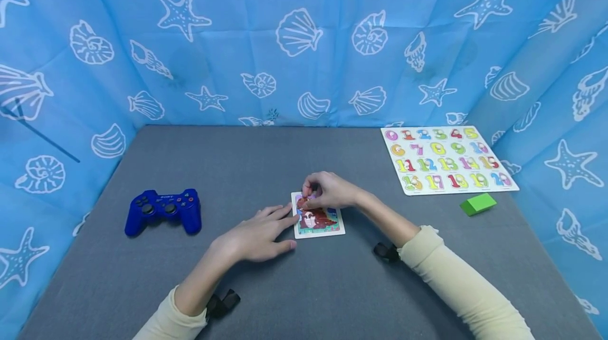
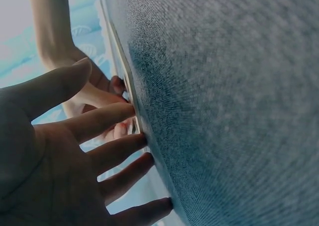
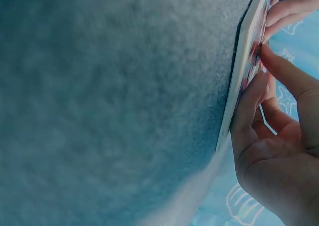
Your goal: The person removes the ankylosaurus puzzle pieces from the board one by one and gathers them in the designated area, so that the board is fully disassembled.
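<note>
Flat at the middle of a grey table (image 1: 304, 298), roughly square to the near side: a small white-bordered picture board (image 1: 319, 225), set between a person's two hands. Long axis hard to judge, with the far part hidden under fingers.

Left of the board, a left hand (image 1: 258, 234) with straight, spread fingers, touching the left border with some fingertips; thumb apart from the board, near its lower left corner. From these fingertips, board just to the right.

Nearer of the two, directly over the board's far half: a right hand (image 1: 332, 191), with bent fingers and with thumb down at the upper left of the picture. From these fingers, board right below. Cannot tell, even from the right wrist view, whether pinching a loose piece or only touching the surface.

Well apart to the left, a blue game controller (image 1: 163, 210); to the far right, a white number board (image 1: 439, 157), with a green block (image 1: 478, 204) just in front; behind everything, a blue shell-patterned curtain (image 1: 266, 55)
</note>
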A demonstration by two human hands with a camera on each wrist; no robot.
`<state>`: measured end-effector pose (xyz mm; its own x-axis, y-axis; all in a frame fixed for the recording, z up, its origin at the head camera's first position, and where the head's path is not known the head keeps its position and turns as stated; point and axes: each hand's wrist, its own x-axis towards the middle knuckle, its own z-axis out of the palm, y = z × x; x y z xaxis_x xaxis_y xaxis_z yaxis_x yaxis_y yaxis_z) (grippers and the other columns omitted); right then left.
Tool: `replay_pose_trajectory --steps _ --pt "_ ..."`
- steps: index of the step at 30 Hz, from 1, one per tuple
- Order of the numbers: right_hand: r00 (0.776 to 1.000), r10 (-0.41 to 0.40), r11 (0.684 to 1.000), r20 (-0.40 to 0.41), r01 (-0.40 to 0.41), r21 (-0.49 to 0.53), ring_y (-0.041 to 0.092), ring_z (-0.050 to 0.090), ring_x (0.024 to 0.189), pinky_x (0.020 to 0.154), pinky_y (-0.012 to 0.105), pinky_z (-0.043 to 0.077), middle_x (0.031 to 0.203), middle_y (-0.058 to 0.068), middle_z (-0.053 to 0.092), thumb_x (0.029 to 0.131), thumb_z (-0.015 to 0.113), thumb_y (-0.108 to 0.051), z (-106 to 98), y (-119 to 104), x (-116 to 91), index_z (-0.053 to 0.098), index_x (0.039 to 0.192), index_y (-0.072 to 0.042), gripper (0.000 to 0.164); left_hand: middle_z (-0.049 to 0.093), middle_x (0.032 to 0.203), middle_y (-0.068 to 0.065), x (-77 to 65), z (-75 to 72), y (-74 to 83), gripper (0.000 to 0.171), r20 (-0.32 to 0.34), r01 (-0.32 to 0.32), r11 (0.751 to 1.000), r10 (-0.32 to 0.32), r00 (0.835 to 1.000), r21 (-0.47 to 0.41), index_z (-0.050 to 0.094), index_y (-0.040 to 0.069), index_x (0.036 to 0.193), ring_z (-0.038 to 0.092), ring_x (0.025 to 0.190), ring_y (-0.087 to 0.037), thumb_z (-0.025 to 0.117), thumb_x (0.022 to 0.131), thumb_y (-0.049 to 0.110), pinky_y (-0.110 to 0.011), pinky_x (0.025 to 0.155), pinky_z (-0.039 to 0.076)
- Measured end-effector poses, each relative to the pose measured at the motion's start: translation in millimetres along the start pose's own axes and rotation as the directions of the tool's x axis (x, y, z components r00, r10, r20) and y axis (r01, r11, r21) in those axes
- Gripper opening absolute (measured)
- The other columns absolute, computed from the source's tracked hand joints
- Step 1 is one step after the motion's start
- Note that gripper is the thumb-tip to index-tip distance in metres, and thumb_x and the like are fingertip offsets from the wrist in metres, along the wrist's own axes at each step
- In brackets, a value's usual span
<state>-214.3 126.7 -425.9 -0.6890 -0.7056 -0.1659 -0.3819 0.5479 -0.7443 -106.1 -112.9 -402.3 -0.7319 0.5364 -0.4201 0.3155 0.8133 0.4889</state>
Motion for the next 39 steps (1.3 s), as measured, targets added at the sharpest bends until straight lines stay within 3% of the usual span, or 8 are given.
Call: replay_pose_trajectory --steps 6,15,22,26,39 --pt "0.999 -0.032 0.998 -0.027 0.033 0.058 0.010 0.056 0.075 0.069 0.020 0.048 0.094 0.005 0.064 0.098 0.078 -0.008 0.7 1.9 -1.3 0.072 0.113 -0.003 0.017 0.023 0.183 -0.005 0.4 0.6 -0.5 0.066 -0.003 -0.008 1.000 0.008 1.000 -0.004 0.041 0.024 0.169 0.019 0.171 -0.034 0.060 0.110 0.047 -0.073 0.131 0.024" --pt "0.997 -0.063 0.994 -0.055 0.067 0.082 0.014 0.060 0.081 0.076 0.024 0.050 0.097 0.005 0.070 0.104 0.073 -0.015 1.3 1.7 -6.7 0.071 0.108 -0.009 0.008 0.023 0.183 -0.006 0.7 2.1 -0.3 0.065 -0.013 -0.021 1.000 0.021 1.000 0.004 0.042 0.022 0.169 0.019 0.171 -0.034 0.060 0.111 0.045 -0.066 0.136 0.020" --pt "0.998 -0.005 0.976 -0.067 0.019 0.218 0.022 0.065 0.083 0.064 0.028 0.058 0.100 0.012 0.071 0.106 0.069 -0.012 -9.8 9.8 -21.7 0.069 0.118 -0.004 0.014 0.023 0.183 -0.005 1.1 2.7 1.2 0.065 -0.016 -0.003 1.000 0.004 1.000 0.013 0.042 0.023 0.169 0.019 0.171 -0.034 0.060 0.110 0.046 -0.066 0.136 0.019" --pt "0.997 0.030 0.967 -0.075 -0.010 0.254 0.025 0.066 0.084 0.066 0.031 0.060 0.104 0.016 0.071 0.107 0.068 -0.012 -22.6 16.5 -35.2 0.067 0.122 -0.002 0.019 0.022 0.183 -0.004 1.3 2.7 1.8 0.066 -0.013 0.009 1.000 -0.009 1.000 0.018 0.041 0.024 0.169 0.019 0.171 -0.033 0.060 0.110 0.047 -0.066 0.136 0.020" --pt "0.984 0.151 0.965 -0.089 -0.127 0.231 0.017 0.066 0.080 0.068 0.033 0.063 0.098 0.015 0.070 0.107 0.069 -0.013 -53.5 48.2 -65.2 0.068 0.124 0.000 0.022 0.023 0.184 -0.003 1.6 4.5 2.0 0.065 -0.016 0.014 1.000 -0.014 1.000 0.024 0.041 0.025 0.169 0.018 0.172 -0.032 0.060 0.110 0.047 -0.066 0.136 0.020"
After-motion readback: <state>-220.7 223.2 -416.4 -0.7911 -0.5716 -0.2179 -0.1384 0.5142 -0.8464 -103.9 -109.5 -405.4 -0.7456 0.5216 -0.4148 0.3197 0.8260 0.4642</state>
